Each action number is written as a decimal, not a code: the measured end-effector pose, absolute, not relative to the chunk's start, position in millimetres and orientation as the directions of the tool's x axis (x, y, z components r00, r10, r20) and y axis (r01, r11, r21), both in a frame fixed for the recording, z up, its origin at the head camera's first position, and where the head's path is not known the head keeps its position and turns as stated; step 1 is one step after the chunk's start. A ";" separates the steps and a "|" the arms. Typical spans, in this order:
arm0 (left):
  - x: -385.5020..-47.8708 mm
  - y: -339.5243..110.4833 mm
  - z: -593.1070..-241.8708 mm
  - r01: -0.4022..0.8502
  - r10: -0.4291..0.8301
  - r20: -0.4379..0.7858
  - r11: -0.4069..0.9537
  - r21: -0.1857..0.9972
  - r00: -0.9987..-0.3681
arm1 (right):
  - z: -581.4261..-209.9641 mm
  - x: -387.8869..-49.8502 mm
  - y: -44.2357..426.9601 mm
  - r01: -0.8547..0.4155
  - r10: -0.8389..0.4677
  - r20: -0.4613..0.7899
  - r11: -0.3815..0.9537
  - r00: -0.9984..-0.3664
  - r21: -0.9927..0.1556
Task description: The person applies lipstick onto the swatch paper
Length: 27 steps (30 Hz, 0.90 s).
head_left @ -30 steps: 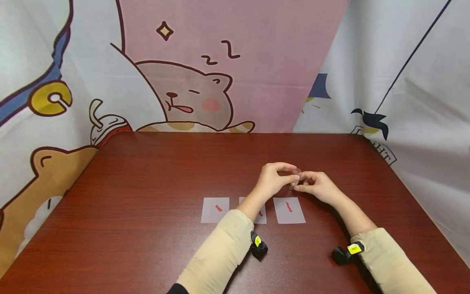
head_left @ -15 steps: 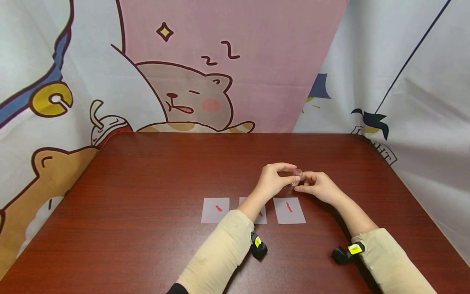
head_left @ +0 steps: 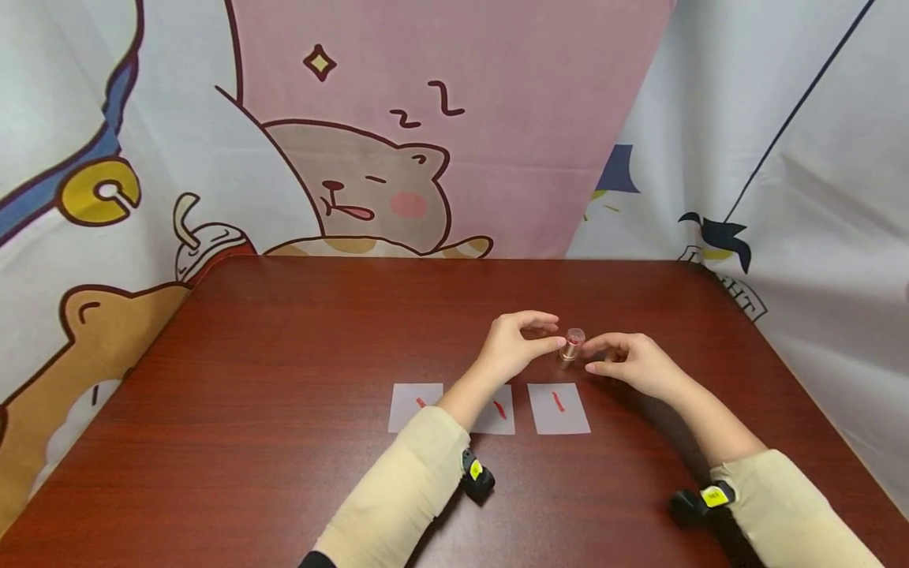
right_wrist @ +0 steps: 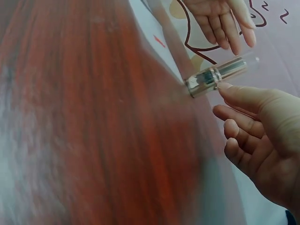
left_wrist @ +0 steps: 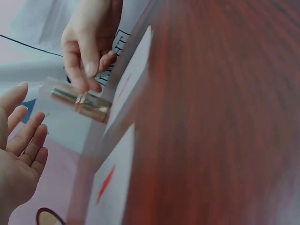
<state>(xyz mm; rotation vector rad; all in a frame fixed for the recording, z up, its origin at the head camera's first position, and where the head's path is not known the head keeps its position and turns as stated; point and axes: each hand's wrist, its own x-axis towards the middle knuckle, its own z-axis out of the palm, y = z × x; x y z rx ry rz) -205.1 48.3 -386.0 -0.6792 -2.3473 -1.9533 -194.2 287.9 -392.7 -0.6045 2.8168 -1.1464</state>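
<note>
A lipstick (head_left: 572,344) with a clear cap and gold-toned tube stands upright on the brown table, behind the rightmost paper. My left hand (head_left: 517,341) is just to its left, fingers loosely extended and apart from it in the left wrist view. On the other side is my right hand (head_left: 634,363), its thumb and fingers parted. In the right wrist view the right thumb comes very near the lipstick (right_wrist: 216,77); whether it touches, I cannot tell. Nothing is held by either hand.
In front of the lipstick lie three white papers in a row: a left one (head_left: 403,418), a middle one (head_left: 491,424) partly behind my left forearm, and a right one (head_left: 557,422). Each bears a red streak. A printed cloth (head_left: 511,197) hangs behind the table (head_left: 284,339).
Both hands have let go of the lipstick and drawn apart, the left to the left and the right to the right. The lipstick stays standing in place, now more fully visible.
</note>
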 end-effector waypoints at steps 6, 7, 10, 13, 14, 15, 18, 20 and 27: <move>-200.8 25.0 -371.8 0.351 0.329 0.286 0.157 0.923 -0.900 | -372.9 -183.7 296.5 -0.338 -0.338 0.118 0.725 -0.934 -0.600; -199.7 20.2 -369.3 0.361 0.336 0.291 0.169 0.917 -0.896 | -369.2 -181.8 298.1 -0.338 -0.334 0.121 0.736 -0.935 -0.586; -197.2 5.1 -364.0 0.393 0.356 0.304 0.210 0.895 -0.883 | -358.7 -175.7 303.8 -0.347 -0.330 0.131 0.771 -0.935 -0.534; -194.2 -11.3 -359.1 0.425 0.374 0.316 0.256 0.869 -0.872 | -349.7 -170.4 310.2 -0.362 -0.333 0.149 0.793 -0.931 -0.490; -193.3 -16.8 -357.5 0.432 0.378 0.320 0.265 0.862 -0.869 | -346.9 -168.9 312.1 -0.366 -0.334 0.155 0.800 -0.930 -0.475; -192.3 -22.5 -355.4 0.443 0.383 0.326 0.274 0.853 -0.864 | -344.4 -167.6 314.0 -0.372 -0.336 0.161 0.805 -0.928 -0.462; -189.4 -39.7 -349.9 0.481 0.403 0.343 0.317 0.817 -0.849 | -337.7 -164.4 318.5 -0.388 -0.341 0.186 0.817 -0.921 -0.426; -187.7 -51.6 -346.2 0.505 0.417 0.348 0.363 0.783 -0.840 | -333.6 -163.0 320.3 -0.406 -0.347 0.215 0.823 -0.913 -0.397; -180.8 -96.2 -333.0 0.581 0.463 0.359 0.555 0.595 -0.810 | -320.6 -162.5 324.1 -0.429 -0.345 0.300 0.856 -0.889 -0.288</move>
